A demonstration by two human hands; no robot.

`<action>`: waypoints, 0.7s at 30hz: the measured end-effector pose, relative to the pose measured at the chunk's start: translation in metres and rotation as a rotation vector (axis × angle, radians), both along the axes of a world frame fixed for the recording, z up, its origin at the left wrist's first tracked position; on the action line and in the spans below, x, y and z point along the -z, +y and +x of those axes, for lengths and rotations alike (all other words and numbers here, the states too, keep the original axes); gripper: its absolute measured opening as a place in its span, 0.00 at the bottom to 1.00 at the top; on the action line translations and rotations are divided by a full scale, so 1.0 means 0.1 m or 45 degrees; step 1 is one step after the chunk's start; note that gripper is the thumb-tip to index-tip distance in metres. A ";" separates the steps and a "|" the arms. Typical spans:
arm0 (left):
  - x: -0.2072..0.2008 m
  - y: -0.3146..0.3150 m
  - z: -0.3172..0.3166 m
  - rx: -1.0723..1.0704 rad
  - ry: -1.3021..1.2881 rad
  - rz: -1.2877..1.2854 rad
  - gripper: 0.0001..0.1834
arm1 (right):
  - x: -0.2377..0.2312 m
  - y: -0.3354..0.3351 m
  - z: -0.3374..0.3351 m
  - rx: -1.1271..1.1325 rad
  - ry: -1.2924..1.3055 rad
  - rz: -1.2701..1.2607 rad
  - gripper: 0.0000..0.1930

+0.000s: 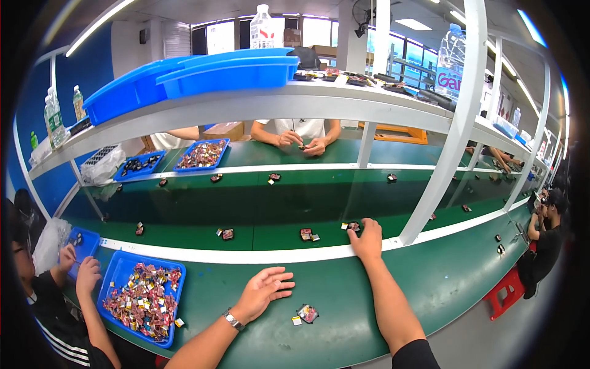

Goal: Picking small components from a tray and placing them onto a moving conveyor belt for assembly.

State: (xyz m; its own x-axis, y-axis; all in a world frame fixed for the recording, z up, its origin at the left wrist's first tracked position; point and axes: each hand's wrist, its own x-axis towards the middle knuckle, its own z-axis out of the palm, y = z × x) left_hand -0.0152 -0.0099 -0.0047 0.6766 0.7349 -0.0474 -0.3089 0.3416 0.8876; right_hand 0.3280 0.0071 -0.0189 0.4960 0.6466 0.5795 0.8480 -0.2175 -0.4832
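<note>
Hanging empty, left grip (pixel 263 293) fans loosely — right grip (pixel 367 240) curls at a squarish dark part (pixel 353 227), hold unclear.

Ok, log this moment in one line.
left hand: open over green worktop; right hand: at small red-black part on green belt; on worktop: similar squarish part

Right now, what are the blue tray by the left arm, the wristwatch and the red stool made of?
The blue tray looks like smooth, moulded plastic: even colour, rounded corners. The wristwatch seems polished metal: its band shines silver. The red stool is probably smooth plastic: even colour, cut-out side.
</note>
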 end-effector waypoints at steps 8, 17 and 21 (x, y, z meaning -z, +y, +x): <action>0.02 0.04 0.02 0.037 0.013 0.031 0.16 | 0.03 0.05 0.16 0.000 0.356 -0.038 0.31; 0.02 0.00 -0.05 0.175 0.073 0.005 0.22 | -0.46 -0.80 -1.15 -1.249 0.238 -0.163 0.37; -0.01 0.02 -0.03 0.368 0.125 0.069 0.24 | -0.52 -0.88 -1.34 -1.369 0.285 -0.406 0.39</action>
State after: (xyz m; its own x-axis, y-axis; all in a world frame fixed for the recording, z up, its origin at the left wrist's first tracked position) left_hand -0.0184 -0.0083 -0.0036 0.8519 0.5162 -0.0888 -0.1181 0.3545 0.9276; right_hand 0.1941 -0.0811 0.0334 -0.3314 0.9006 0.2812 0.5713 0.4287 -0.6999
